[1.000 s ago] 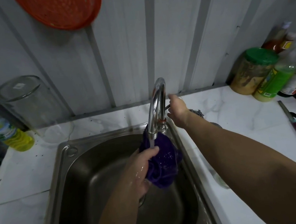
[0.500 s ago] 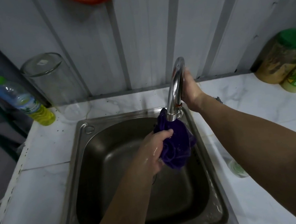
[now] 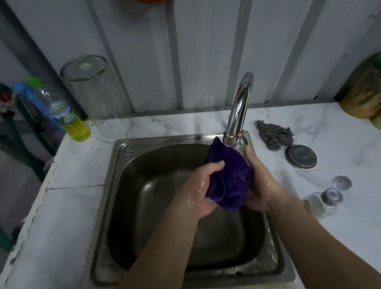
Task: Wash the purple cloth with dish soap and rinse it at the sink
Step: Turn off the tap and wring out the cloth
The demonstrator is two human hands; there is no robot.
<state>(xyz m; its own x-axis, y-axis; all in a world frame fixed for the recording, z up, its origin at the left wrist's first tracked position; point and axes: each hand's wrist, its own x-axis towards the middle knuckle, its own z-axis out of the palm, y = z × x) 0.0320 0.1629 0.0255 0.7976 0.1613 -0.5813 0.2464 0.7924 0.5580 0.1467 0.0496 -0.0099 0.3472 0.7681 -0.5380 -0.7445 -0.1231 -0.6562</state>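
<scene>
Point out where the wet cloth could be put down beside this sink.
Bare white marble counter left of the steel sink, below the yellow soap bottle. The right side is crowded: scouring pad, round metal lid, overturned glasses.

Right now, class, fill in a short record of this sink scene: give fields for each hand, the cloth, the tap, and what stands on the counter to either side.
left hand: wet, gripping the purple cloth
right hand: wet, gripping the same cloth from the other side
purple cloth: bunched between both hands, above the steel sink
faucet: chrome gooseneck; no stream visible
counter, left: bottle of yellow liquid, upturned glass jar
counter, right: metal scourer, round metal lid, green-lidded jar
</scene>
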